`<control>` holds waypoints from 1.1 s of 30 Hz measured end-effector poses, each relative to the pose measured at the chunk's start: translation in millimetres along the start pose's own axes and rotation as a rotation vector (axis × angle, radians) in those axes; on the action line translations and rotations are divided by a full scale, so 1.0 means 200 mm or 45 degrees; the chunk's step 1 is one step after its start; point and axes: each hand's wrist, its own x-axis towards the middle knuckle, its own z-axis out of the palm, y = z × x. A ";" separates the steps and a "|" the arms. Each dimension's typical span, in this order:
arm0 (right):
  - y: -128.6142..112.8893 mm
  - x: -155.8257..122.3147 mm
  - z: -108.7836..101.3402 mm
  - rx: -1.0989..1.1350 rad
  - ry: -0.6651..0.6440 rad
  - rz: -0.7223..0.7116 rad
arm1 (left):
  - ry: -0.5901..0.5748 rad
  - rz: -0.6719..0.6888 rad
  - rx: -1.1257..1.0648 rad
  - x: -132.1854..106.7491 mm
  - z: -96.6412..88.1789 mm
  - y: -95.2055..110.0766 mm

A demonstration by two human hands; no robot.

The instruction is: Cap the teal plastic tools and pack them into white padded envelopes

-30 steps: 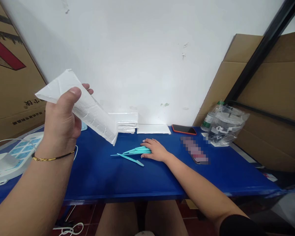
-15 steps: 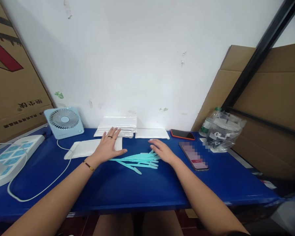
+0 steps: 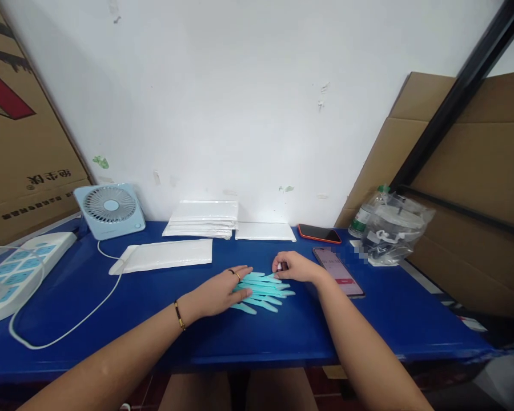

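A loose pile of thin turquoise plastic sticks (image 3: 268, 291) with paler, flattened ends lies fanned out on the blue table (image 3: 257, 337); their exact kind I cannot make out. My left hand (image 3: 216, 292) rests flat over the left ends of the pile, fingers stretched and covering part of it. At the pile's upper right, my right hand (image 3: 296, 267) is closed in a pinch on the tip of one stick. A padded white envelope (image 3: 167, 255) lies flat to the upper left of my left hand.
Against the wall are a stack of white envelopes (image 3: 203, 214) and another envelope (image 3: 265, 231). A phone (image 3: 319, 233), a second phone (image 3: 340, 274) and a bagged cup (image 3: 396, 228) with a bottle (image 3: 364, 217) stand right. Left are a fan (image 3: 110, 211), power strip (image 3: 29, 274) and cable.
My left hand has come down from near the envelopes onto the sticks. My right hand has curled into a pinch on a stick. The pile has shifted slightly right and toward me.
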 end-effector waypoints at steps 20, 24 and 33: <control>-0.03 0.13 0.06 0.013 0.187 0.056 | 0.105 -0.158 -0.092 0.26 -0.05 -0.17; 0.00 0.10 0.01 0.191 0.286 0.066 | 0.181 -0.238 -0.158 0.22 -0.10 -0.20; 0.11 0.13 0.05 0.584 0.214 0.149 | 0.222 -0.376 -0.092 0.23 -0.14 -0.37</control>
